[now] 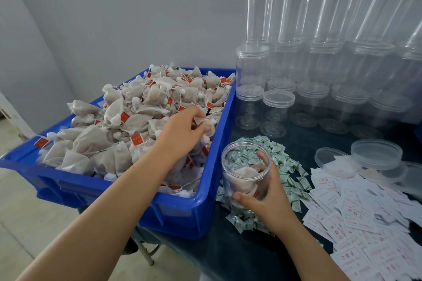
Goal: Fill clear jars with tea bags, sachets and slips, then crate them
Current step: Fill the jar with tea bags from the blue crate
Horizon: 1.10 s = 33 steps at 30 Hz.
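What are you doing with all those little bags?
A person is packing tea bags into a clear jar. The left hand pinches a tea bag over the heaped blue crate. The right hand grips the open jar, which stands beside the crate on a pile of green-and-white sachets and already holds a few tea bags. White paper slips lie to the right, loose lids beyond them, and empty jars are stacked behind.

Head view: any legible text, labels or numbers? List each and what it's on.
No text can be read.
Red tags on the tea bags: yellow marks, too small.
White slips: red print, blurred.
Green-and-white sachets: green print, too small.
Blue crate, held jar, stacked jars: no visible text.
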Available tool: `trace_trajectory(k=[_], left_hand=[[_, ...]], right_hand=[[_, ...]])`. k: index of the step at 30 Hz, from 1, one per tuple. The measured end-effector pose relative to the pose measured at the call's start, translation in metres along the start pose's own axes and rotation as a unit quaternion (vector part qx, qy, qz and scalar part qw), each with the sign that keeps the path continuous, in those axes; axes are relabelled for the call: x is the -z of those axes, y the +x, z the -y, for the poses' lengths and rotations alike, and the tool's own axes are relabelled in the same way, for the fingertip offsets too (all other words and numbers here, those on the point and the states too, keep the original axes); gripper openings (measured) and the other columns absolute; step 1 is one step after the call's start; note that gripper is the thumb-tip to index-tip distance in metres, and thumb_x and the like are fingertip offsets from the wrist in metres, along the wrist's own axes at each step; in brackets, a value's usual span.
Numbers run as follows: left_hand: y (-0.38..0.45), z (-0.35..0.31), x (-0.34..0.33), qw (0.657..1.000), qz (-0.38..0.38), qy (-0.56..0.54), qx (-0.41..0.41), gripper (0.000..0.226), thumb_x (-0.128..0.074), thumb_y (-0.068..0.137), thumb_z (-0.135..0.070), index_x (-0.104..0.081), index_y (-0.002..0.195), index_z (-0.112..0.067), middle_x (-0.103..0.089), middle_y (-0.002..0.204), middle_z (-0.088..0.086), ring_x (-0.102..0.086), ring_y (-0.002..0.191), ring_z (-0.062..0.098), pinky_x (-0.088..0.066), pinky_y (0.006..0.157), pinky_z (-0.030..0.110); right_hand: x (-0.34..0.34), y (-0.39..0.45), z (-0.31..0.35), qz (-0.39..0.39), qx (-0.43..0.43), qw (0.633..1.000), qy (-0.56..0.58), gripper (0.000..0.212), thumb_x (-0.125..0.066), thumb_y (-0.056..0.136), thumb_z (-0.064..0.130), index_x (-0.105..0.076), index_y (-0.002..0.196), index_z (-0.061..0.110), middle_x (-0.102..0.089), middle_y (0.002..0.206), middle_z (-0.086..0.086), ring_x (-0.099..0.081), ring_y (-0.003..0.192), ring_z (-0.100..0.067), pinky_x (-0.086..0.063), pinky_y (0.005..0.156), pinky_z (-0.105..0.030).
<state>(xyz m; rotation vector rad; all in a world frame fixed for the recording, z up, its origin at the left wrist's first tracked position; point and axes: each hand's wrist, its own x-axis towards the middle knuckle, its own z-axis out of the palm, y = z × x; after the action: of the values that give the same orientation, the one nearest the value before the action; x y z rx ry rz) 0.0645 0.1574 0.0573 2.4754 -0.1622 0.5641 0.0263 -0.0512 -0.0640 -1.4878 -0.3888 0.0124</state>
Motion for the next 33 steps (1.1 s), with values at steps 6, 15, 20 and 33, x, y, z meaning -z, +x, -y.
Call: trace_trajectory(k=[6, 15, 20, 33], left_hand=[[0.001, -0.003, 0.002, 0.993, -0.069, -0.087, 0.040, 0.008, -0.063, 0.089, -0.026, -0.056, 0.093, -0.025, -0.060, 0.095, -0.008, -0.059, 0.079, 0.010, -0.048, 0.069, 0.025], [-0.008, -0.022, 0.013, 0.937, -0.049, -0.345, 0.008, 0.019, -0.064, 0.087, -0.006, -0.057, 0.085, -0.023, -0.067, 0.090, -0.006, -0.068, 0.085, 0.011, -0.056, 0.070, 0.023], [-0.010, -0.031, 0.009, 0.915, 0.018, -0.404, -0.019, 0.018, -0.065, 0.085, -0.003, -0.056, 0.084, -0.019, -0.069, 0.088, -0.014, -0.069, 0.086, 0.012, -0.059, 0.073, 0.027], [-0.020, -0.038, -0.010, 0.941, 0.151, -0.275, -0.128, 0.028, -0.074, 0.077, 0.001, -0.056, 0.075, -0.020, -0.066, 0.090, -0.005, -0.067, 0.088, 0.010, -0.057, 0.077, 0.026]], right_hand=[[0.000, 0.000, -0.001, -0.001, -0.002, 1.000, 0.000, 0.097, -0.095, 0.048, 0.038, -0.042, 0.121, 0.073, -0.060, 0.123, 0.029, -0.064, 0.116, -0.006, -0.054, 0.084, -0.018], [0.000, -0.001, 0.002, 0.001, 0.010, 1.000, -0.007, 0.092, -0.093, 0.049, 0.041, -0.042, 0.118, 0.075, -0.061, 0.120, 0.030, -0.065, 0.114, -0.005, -0.053, 0.083, -0.016], [-0.001, -0.001, 0.003, -0.001, 0.006, 1.000, -0.004, 0.094, -0.095, 0.043, 0.057, -0.042, 0.118, 0.075, -0.061, 0.120, 0.029, -0.064, 0.116, -0.005, -0.052, 0.085, -0.016], [-0.003, 0.002, 0.005, 0.005, 0.019, 1.000, 0.005, 0.095, -0.096, 0.053, 0.045, -0.045, 0.131, 0.060, -0.064, 0.130, 0.009, -0.064, 0.120, -0.018, -0.055, 0.089, -0.026]])
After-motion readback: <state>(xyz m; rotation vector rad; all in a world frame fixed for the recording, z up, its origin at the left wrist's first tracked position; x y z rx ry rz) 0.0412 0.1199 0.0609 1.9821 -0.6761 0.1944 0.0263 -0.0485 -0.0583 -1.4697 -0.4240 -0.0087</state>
